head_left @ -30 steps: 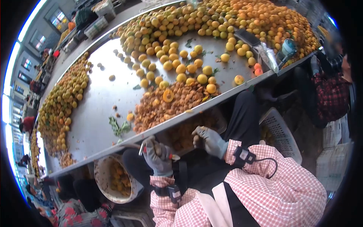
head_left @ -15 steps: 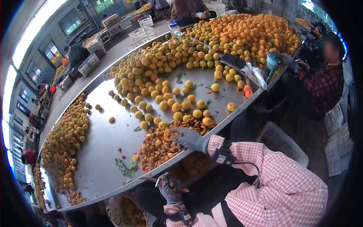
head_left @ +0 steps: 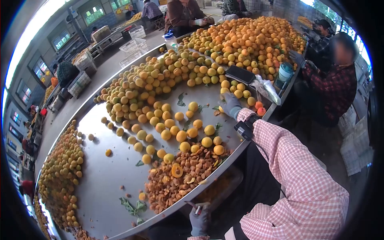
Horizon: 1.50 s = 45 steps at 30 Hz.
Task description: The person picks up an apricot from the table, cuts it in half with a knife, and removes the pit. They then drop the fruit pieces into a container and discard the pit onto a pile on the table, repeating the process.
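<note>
- Right hand [head_left: 231, 105], gloved, arm at full stretch over the table [head_left: 106, 176], palm down among loose fruit.
- Fruit [head_left: 221, 109] nearest it: a yellow one just at the fingertips, on the hand's left side, mostly hidden by the glove. Touching or not, can't tell.
- Right grip: fingers curled downward. Whether they're closed on that fruit is not visible, so no call.
- The fruit is round, so it has no long axis to line up on. It lies forward and left of the palm.
- Left hand [head_left: 199, 219] is low, under the near table edge, well apart from that fruit, so the right is the nearer hand by far.
- Left grip: clamped on a small tool [head_left: 192, 206], metal tip poking up above the glove.
- Between the hands: a heap of pits [head_left: 172, 188] at the near edge, one cut half [head_left: 177, 171] lying on top.
- Just beyond the right hand: a black case [head_left: 240, 74], a bag [head_left: 267, 90] and a cup [head_left: 285, 72], then the big pile [head_left: 248, 38].
- Strapped unit [head_left: 243, 130] on the right wrist, cable running up the sleeve.
- Another person [head_left: 336, 84] in plaid sits at the far right edge, with their own hands near the cup.
</note>
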Each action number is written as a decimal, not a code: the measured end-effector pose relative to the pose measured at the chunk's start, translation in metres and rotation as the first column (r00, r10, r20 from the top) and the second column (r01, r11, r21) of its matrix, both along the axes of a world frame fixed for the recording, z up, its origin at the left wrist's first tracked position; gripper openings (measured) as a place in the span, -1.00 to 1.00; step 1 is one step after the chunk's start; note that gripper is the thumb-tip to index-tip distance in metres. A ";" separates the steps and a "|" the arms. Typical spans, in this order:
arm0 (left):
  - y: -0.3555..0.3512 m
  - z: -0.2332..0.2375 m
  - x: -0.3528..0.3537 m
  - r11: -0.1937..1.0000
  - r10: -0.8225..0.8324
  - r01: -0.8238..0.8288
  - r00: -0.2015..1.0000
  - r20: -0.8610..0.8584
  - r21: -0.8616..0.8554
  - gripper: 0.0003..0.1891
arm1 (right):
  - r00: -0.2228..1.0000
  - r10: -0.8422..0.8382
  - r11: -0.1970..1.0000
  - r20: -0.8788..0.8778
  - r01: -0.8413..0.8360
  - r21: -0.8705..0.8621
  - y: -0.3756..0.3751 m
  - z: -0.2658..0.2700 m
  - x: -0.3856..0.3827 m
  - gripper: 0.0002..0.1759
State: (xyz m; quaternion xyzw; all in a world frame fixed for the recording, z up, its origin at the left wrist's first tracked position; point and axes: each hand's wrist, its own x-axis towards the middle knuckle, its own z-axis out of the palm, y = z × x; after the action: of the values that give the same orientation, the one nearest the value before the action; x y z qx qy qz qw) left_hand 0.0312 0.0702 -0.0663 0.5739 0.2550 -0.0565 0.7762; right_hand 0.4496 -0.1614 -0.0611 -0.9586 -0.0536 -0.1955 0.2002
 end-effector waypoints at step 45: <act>-0.026 -0.106 -0.012 0.789 -0.511 0.531 0.846 -0.151 0.309 -0.74 | 0.627 0.468 0.878 -0.623 -0.253 0.405 -0.069 0.036 -0.028 -0.48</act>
State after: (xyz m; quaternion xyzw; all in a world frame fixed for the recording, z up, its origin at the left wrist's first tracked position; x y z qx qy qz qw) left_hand 0.0191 0.0444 -0.1719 0.7445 0.1158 -0.2406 0.6119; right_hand 0.4213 -0.2306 -0.0246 -0.8895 -0.1379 0.2246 0.3734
